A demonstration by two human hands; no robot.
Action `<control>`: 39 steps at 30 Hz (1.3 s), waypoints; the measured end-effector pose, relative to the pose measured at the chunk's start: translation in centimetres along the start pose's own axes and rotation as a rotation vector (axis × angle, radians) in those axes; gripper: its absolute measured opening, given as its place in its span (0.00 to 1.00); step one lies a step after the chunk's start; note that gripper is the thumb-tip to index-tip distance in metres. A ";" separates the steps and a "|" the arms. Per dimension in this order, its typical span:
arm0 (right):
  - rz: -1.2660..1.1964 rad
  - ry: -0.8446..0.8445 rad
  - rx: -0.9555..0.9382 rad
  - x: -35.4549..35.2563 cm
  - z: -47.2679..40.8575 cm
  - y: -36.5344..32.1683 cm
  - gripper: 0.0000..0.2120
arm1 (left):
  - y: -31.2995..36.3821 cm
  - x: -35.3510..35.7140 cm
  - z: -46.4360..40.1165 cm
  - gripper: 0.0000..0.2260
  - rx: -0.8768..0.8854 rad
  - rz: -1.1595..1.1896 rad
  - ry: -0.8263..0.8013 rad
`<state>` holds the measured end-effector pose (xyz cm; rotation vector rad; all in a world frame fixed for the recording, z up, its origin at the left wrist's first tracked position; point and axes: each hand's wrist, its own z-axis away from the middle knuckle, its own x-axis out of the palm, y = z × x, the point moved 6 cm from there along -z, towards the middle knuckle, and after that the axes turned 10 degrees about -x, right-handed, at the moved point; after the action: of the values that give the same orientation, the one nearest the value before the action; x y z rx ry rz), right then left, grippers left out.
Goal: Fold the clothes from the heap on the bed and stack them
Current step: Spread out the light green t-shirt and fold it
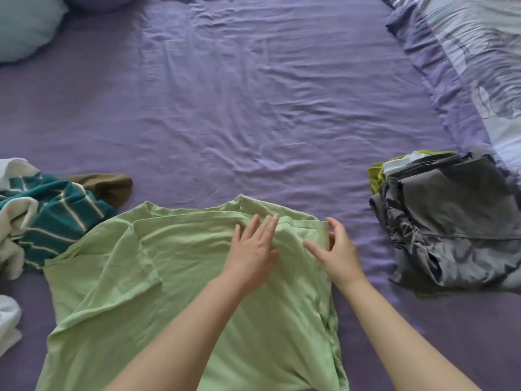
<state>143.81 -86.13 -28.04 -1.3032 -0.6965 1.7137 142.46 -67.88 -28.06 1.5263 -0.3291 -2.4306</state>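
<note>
A light green T-shirt [118, 283] lies spread on the purple bed sheet [253, 108] in front of me, one side folded in over the middle. My left hand [252, 249] lies flat on the shirt near its top edge, fingers straight. My right hand [337, 249] rests at the shirt's right top corner, fingers relaxed, thumb on the cloth. The unfolded heap [48, 215] at the left holds a teal striped garment, a brown piece and white cloth. A stack of folded clothes [451, 227], grey on top with yellow-green and white beneath, sits at the right.
A pale blue pillow [25, 26] sits at the far left corner. A patterned lilac duvet [479, 66] is pushed back along the right side. More white cloth [8, 320] lies at the left edge. Wrinkled bare sheet spans the bed's middle.
</note>
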 end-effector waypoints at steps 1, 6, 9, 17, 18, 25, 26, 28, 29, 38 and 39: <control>0.093 0.019 -0.049 -0.3 -0.4 0.0 0.27 | 0.6 0.3 -0.2 0.31 -0.002 -0.003 0.003; 0.183 0.280 -0.102 -3.1 -1.6 -0.6 0.16 | 0.6 1.6 -1.3 0.31 -0.081 -0.119 0.042; 0.435 0.203 -0.473 -1.0 0.3 -3.8 0.18 | -0.8 2.0 -1.9 0.34 -0.167 -0.182 0.051; 0.828 -0.234 -0.555 6.2 2.7 -5.8 0.22 | -6.8 -0.6 3.3 0.32 -0.117 -0.102 0.144; 0.788 -0.259 -0.621 7.9 3.4 -7.1 0.23 | -8.0 -1.8 4.6 0.29 -0.115 -0.037 0.179; 0.585 -0.588 -0.711 21.5 7.3 -10.6 0.28 | -19.2 -5.4 10.6 0.12 -0.238 0.026 0.251; 0.571 -0.577 -0.711 22.9 7.5 -11.0 0.28 | -20.4 -5.6 10.9 0.14 -0.236 0.029 0.260; 0.587 -0.550 -0.713 25.2 7.6 -11.7 0.28 | -21.9 -6.4 11.2 0.14 -0.170 0.052 0.312; 0.618 -0.529 -0.710 26.0 7.5 -11.9 0.28 | -22.5 -6.7 11.3 0.12 -0.133 0.081 0.360; 0.932 -0.498 -0.649 30.8 7.4 -13.1 0.32 | -32.9 -11.0 12.8 0.08 -0.575 0.744 0.607; 0.979 -0.516 -0.670 31.8 7.5 -13.4 0.31 | -34.0 -11.4 13.0 0.08 -0.609 0.768 0.617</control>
<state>137.65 -51.45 -29.86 -1.8516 -1.0902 2.8256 132.42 -31.32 -23.78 1.4064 -0.0180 -1.2390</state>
